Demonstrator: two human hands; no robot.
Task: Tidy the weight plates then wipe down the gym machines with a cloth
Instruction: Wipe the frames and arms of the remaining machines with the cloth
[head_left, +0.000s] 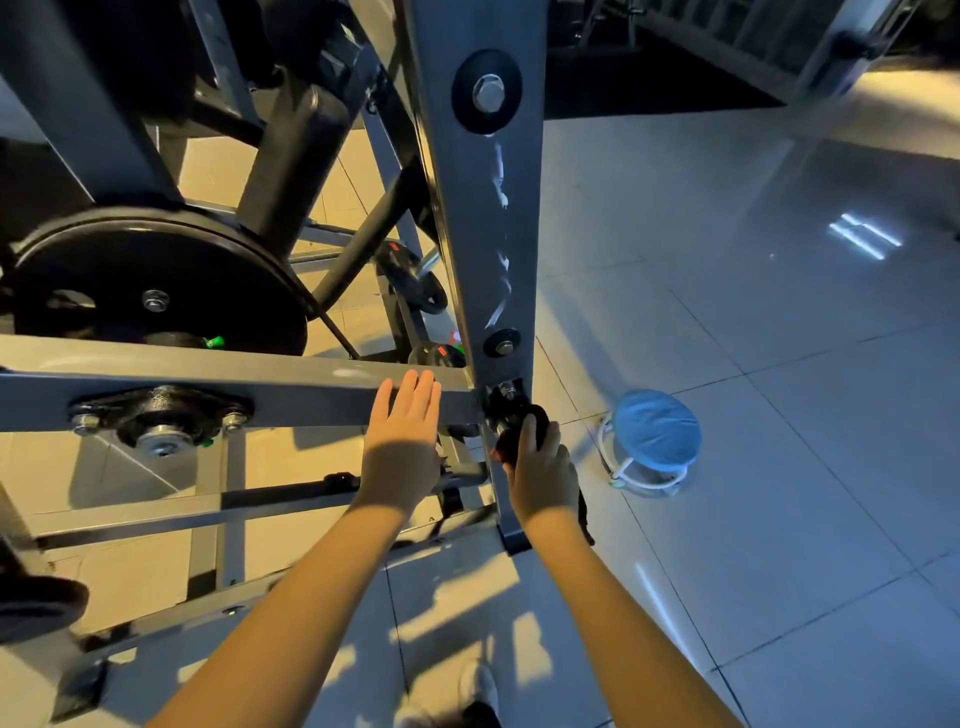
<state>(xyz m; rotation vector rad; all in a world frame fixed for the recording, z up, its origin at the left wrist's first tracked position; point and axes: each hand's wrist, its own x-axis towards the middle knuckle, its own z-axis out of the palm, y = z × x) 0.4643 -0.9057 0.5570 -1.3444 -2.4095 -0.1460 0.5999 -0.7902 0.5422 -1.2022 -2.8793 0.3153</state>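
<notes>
Currently the right hand (537, 470) is pressing a dark cloth (519, 431), fingers closed on it, against the bolted joint at the foot of the grey upright post (493, 208). Left hand (405, 436) is lying flat, fingers apart, holding nothing, bracing on the horizontal beam (208, 387). Risk: cloth is likely snagging on protruding bolts; weight plate (156, 286) is hanging well apart at left.
</notes>
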